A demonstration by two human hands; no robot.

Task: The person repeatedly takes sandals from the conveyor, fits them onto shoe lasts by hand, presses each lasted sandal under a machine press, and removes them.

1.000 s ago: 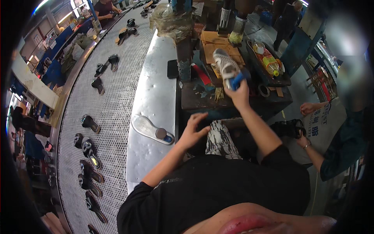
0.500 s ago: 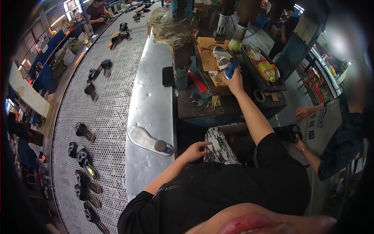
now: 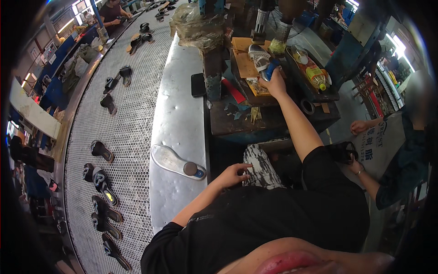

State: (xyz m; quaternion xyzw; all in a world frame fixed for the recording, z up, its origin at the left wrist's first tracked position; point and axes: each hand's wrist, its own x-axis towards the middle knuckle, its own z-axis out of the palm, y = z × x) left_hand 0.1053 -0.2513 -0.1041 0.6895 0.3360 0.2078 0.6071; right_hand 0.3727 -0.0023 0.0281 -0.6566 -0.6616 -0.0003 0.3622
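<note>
My right hand [image 3: 274,84] reaches out to the press table and is closed on the heel end of a sandal [image 3: 261,59] with a pale woven strap. A blue piece [image 3: 273,68] stands up at that end, partly behind my fingers. The sandal lies over a brown board [image 3: 244,64] under the press. My left hand [image 3: 235,176] is held near my lap, fingers loosely bent and apart, with nothing in it. Close to it, on the metal ledge [image 3: 175,114], lies a clear sole-shaped plate [image 3: 171,158] with a brown knob and a blue heel patch.
On the left, a perforated conveyor [image 3: 137,109] carries several dark sandals [image 3: 104,185]. A black phone [image 3: 198,85] rests at the ledge's edge. A tray [image 3: 296,68] holds a yellow-labelled bottle [image 3: 315,75]. A tape roll [image 3: 307,107] is nearby. A co-worker's hand [image 3: 353,166] holds a dark sandal at right.
The view has shifted slightly, moving most things a little within the picture. My right hand stays closed on the sandal, and my left hand stays near my lap.
</note>
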